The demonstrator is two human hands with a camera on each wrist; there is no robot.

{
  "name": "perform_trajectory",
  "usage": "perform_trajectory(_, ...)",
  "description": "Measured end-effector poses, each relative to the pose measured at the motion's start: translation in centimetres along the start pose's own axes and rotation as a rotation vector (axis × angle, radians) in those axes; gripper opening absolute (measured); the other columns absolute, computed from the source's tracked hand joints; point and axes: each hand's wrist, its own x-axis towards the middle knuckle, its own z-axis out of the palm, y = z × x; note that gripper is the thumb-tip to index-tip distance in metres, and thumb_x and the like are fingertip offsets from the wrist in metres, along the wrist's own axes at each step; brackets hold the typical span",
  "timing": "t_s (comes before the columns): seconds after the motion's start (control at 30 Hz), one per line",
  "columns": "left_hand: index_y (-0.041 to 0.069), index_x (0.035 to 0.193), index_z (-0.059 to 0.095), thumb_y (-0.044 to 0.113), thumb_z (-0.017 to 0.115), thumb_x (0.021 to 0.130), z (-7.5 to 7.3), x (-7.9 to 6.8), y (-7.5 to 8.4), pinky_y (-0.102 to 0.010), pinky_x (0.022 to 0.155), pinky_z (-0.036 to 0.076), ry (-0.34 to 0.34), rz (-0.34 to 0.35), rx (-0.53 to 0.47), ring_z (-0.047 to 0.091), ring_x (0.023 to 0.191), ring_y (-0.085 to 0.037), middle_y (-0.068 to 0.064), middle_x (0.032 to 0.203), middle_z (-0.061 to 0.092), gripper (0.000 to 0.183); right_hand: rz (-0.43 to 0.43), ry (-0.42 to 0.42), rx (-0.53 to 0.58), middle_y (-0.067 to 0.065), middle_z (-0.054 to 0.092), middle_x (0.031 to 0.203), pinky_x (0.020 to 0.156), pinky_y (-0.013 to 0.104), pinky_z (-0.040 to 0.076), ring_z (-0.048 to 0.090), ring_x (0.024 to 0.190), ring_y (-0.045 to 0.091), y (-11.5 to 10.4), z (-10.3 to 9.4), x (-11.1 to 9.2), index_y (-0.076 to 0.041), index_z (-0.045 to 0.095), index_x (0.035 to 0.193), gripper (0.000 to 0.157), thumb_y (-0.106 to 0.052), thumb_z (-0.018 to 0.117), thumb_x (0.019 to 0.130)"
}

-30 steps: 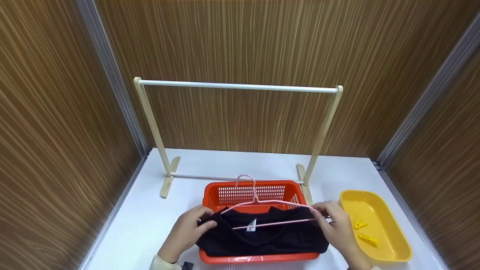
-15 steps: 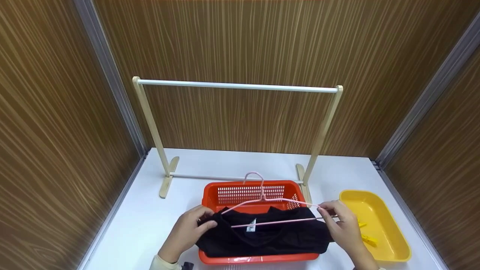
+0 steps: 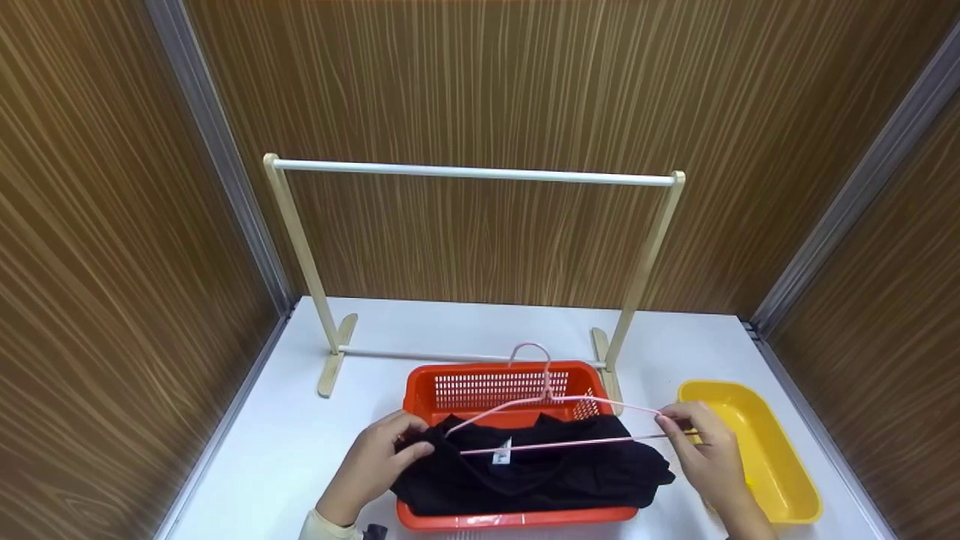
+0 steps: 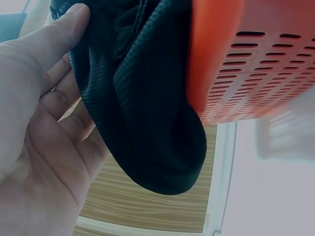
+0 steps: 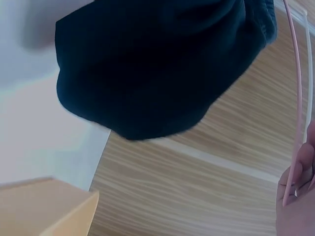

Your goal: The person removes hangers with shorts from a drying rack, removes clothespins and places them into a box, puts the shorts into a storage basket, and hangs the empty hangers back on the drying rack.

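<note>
A black shirt [image 3: 585, 480] with a white neck label lies across the red basket [image 3: 517, 519]. My left hand [image 3: 379, 461] pinches the shirt's left shoulder between thumb and fingers; the left wrist view shows the dark cloth [image 4: 147, 108] hanging beside that hand. A pink hanger [image 3: 592, 399] has its left end inside the neck opening, hidden by cloth. Its right end sticks out past the shirt, where my right hand [image 3: 705, 454] grips it. In the right wrist view the pink hanger [image 5: 298, 88] runs down into the fingers, apart from the shirt [image 5: 147, 73].
Behind the basket stands a wooden rack with a white top rail [image 3: 472, 172]. To the right is a yellow tray [image 3: 780, 465], partly covered by my right forearm, with a bit of a yellow clip showing. Wood-grain panels [image 3: 480, 240] enclose the white table [image 3: 285, 427].
My right hand has moved right, drawing the pink hanger along, so its hook now stands further right. More of the shirt's right side shows. The left hand has kept its place.
</note>
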Motion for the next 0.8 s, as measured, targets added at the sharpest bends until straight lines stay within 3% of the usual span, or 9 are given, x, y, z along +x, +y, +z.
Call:
perform_trajectory(0.2,0.027,0.102,0.069,0.038,0.075,0.095,0.1,0.0,-0.1,-0.03,0.079,0.049,0.012,-0.002,0.003,0.057,0.085,-0.007,0.015,0.097,0.063,0.014,-0.023,0.006,0.005,0.009,0.065,0.081,0.076,0.008,0.048,0.059,0.079,0.0,0.3,-1.1,0.1,0.0,0.071,0.086,0.035,0.03,0.073,0.068)
perform_trajectory(0.4,0.027,0.102,0.069,0.038,0.075,0.094,0.1,-0.1,0.0,-0.032,0.081,0.051,0.027,0.002,0.016,0.058,0.087,-0.006,0.015,0.097,0.064,0.015,-0.044,0.029,0.027,0.01,0.064,0.078,0.076,0.007,0.047,0.06,0.078,0.002,-1.5,-2.1,1.2,0.005,0.07,0.084,0.035,0.035,0.069,0.065)
perform_trajectory(0.57,0.027,0.101,0.069,0.038,0.075,0.094,0.1,-0.1,0.1,-0.032,0.08,0.051,0.042,0.019,0.023,0.058,0.086,-0.006,0.015,0.096,0.064,0.014,-0.062,0.026,0.081,0.014,0.065,0.079,0.077,0.008,0.048,0.06,0.079,0.005,-2.4,-3.3,1.7,0.01,0.069,0.085,0.015,0.024,0.069,0.08)
perform_trajectory(0.67,0.027,0.101,0.069,0.038,0.075,0.094,0.1,-0.2,0.0,-0.032,0.08,0.051,0.045,0.02,0.016,0.058,0.085,-0.006,0.015,0.096,0.063,0.014,-0.03,0.043,0.076,0.012,0.067,0.083,0.078,0.008,0.049,0.06,0.082,0.005,-2.1,-4.2,1.6,0.011,0.069,0.087,0.012,0.023,0.067,0.084)
perform_trajectory(0.8,0.026,0.101,0.069,0.038,0.075,0.094,0.1,-0.3,-0.1,-0.032,0.079,0.051,0.058,0.012,0.016,0.058,0.085,-0.007,0.015,0.096,0.064,0.014,0.08,0.073,0.031,0.004,0.069,0.087,0.079,0.006,0.047,0.058,0.083,0.002,-1.3,-5.4,1.1,0.011,0.07,0.091,0.019,0.027,0.065,0.083)
